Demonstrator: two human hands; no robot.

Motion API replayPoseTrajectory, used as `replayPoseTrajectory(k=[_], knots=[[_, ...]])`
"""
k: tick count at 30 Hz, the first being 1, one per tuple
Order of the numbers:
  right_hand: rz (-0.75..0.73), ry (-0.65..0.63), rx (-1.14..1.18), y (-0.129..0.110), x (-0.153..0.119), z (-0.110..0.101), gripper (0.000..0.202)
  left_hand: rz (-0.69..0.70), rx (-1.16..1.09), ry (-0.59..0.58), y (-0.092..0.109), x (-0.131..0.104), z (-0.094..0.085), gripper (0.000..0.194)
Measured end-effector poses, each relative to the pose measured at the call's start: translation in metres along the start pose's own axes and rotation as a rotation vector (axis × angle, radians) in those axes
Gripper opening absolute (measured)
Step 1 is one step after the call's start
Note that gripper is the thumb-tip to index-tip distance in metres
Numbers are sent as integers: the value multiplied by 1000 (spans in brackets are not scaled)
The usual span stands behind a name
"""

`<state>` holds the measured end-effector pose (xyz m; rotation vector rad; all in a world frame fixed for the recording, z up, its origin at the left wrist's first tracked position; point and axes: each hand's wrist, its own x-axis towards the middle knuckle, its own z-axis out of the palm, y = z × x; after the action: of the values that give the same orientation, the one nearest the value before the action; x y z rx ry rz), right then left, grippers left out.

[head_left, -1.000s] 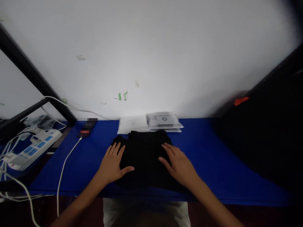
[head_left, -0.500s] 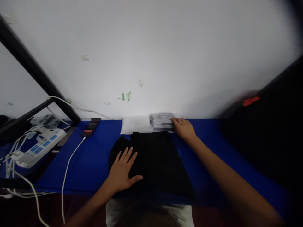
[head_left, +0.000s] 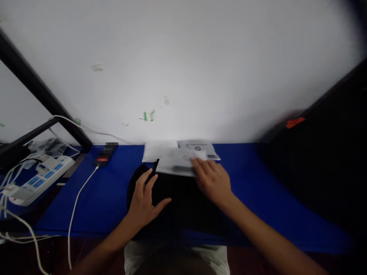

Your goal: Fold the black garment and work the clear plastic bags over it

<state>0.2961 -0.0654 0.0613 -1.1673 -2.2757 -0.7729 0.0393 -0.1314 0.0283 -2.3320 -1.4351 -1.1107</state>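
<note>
Surface: blue table cover (head_left: 252, 183) against a white wall (head_left: 183, 57).
Garment: folded black cloth (head_left: 177, 198) at the near middle of the cover, close to me.
Left hand: my left hand (head_left: 146, 200) lies flat and open on the cloth's left part, fingers spread.
Right hand: my right hand (head_left: 213, 181) grips a clear plastic bag (head_left: 179, 165) at its right edge, over the cloth's far edge.
Stack: more plastic bags (head_left: 205, 147) lie by the wall, just beyond.
Left side: white power strip (head_left: 37, 179) and white cable (head_left: 78, 194), well apart from the cloth.
</note>
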Motion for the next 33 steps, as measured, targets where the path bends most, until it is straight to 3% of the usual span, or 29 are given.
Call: replayPoseTrajectory(k=[2, 5, 8, 11, 13, 17, 22, 26, 33], knots=[[-108, -60, 94, -28, -14, 1, 39, 121, 2, 71, 6, 3, 1, 59], [-217, -129, 218, -45, -37, 6, 38, 266, -24, -113, 8, 3, 6, 30], [-178, -167, 295, -34, -56, 5, 40, 288, -56, -250, 3, 3, 8, 10], [-113, -126, 351, -16, -68, 0, 24, 287, -81, -277, 2, 8, 8, 8], [-114, -63, 387, -10, -70, -4, 15, 315, -108, -264, 6, 14, 7, 11], [-137, 27, 456, -19, -59, -12, 17, 406, -170, -152, 29, 29, 12, 17], [-152, 63, 543, -31, -43, -20, 21, 468, -177, -22, 45, 37, 21, 6], [-151, 56, 538, -22, -41, -19, 23, 425, -98, -6, 31, 37, 19, 10], [-74, 67, 534, 3, -51, -7, 27, 372, 45, -15, -21, 27, -1, 14]])
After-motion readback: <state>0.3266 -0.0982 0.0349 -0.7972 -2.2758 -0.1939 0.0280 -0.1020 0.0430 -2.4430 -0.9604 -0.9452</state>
